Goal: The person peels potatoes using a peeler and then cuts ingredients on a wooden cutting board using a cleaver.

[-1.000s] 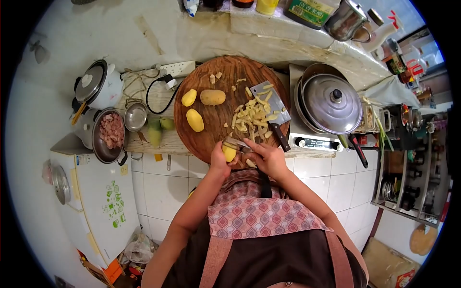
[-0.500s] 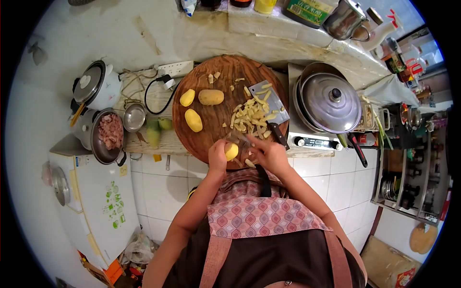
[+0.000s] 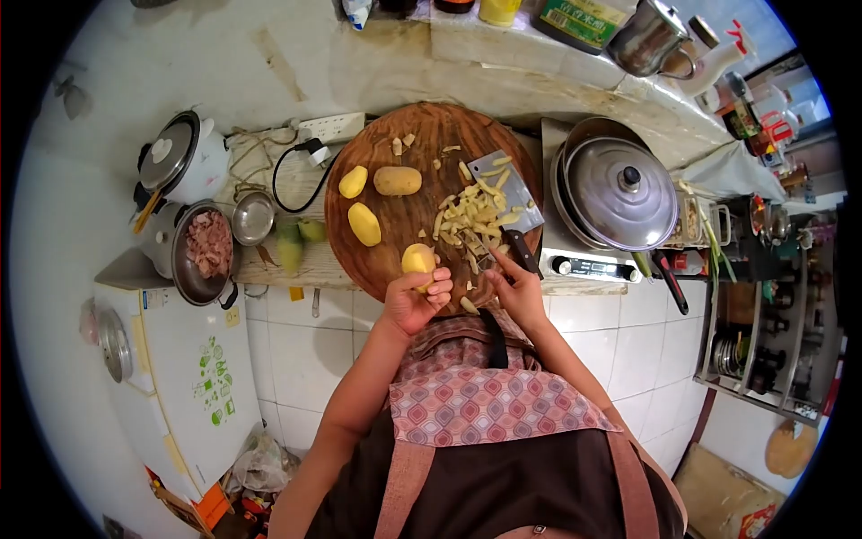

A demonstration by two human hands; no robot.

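A yellow, peeled potato (image 3: 417, 259) is in the fingers of my left hand (image 3: 416, 296), above the near edge of the round wooden chopping board (image 3: 395, 130). Close by on the right, my right hand (image 3: 519, 289) is closed on a small thin tool that looks like a peeler (image 3: 487, 260); much of it is hidden. Beyond that hand lies a heap of potato pieces and peelings (image 3: 469, 216), partly over the blade of a cleaver (image 3: 514, 193). Two more yellow potatoes, one upper (image 3: 353, 182) and one lower (image 3: 364, 225), rest at the left beside a brown-skinned potato (image 3: 397, 181).
To the right, a lidded wok (image 3: 620, 193) sits on an induction cooker (image 3: 597, 269). On the left are a pan of raw meat (image 3: 208, 244), a metal bowl (image 3: 253, 218), green vegetables (image 3: 289, 249) and a rice cooker (image 3: 184, 162). A power strip (image 3: 330, 128) lies behind the board.
My left hand has turned and opened out somewhat, lifting the potato up and left into clearer view. My right hand has drawn away to the right and is less blurred.
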